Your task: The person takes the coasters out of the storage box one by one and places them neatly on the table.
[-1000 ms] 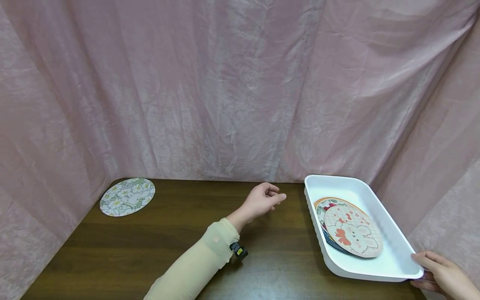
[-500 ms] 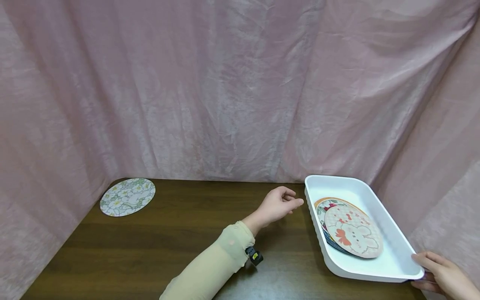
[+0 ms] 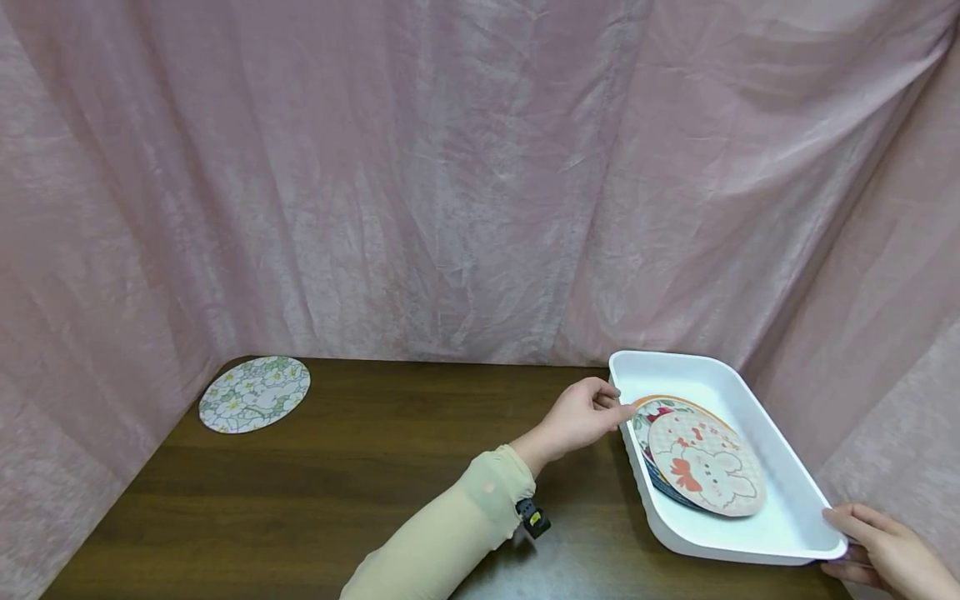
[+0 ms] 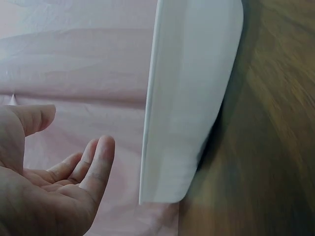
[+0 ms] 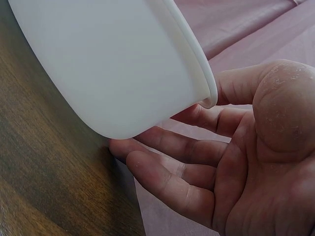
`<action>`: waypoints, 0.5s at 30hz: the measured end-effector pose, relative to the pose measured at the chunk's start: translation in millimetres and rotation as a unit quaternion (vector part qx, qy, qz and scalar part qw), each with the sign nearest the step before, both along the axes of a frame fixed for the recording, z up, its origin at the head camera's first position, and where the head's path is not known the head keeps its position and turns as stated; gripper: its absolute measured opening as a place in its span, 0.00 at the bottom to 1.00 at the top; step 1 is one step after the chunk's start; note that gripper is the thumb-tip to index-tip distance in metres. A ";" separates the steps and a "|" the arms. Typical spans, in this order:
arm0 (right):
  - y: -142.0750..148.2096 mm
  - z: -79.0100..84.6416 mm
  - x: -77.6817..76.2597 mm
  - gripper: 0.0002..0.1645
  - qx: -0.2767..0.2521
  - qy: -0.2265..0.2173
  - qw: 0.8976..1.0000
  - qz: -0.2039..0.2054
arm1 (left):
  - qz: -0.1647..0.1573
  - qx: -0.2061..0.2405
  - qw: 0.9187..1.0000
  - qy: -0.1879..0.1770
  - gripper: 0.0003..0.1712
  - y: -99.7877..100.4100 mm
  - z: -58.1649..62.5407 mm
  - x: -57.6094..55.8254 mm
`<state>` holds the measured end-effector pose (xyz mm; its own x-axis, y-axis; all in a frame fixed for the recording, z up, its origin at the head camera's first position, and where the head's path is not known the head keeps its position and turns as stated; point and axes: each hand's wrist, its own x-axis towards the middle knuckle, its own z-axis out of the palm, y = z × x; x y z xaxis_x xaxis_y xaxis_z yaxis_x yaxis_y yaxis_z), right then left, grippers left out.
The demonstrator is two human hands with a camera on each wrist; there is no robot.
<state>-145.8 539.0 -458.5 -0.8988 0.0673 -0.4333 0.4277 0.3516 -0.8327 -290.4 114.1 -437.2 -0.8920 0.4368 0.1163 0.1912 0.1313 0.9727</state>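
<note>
Rightward since a moment ago, the left hand [image 3: 585, 414] has moved up to the white tray [image 3: 791, 532]. Far left, a round flowered mat [image 3: 255, 394] lies flat on the brown table [image 3: 337, 500]. That hand comes next, fingers loosely bent, thumb apart, holding nothing, at the tray's left rim; I can't tell whether it touches. Inside, a rabbit mat [image 3: 708, 467] lies atop other round mats [image 3: 663, 408]. The right hand [image 3: 892, 550] grips the near right corner, fingers beneath.

Pink curtain [image 3: 450, 183] behind brown wooden table [image 3: 300, 492].
</note>
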 end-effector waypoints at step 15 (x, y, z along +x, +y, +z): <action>-3.3 2.6 1.3 0.26 0.015 -0.010 1.000 -0.009 | -0.007 -0.051 0.998 0.037 0.24 24.7 7.9 3.3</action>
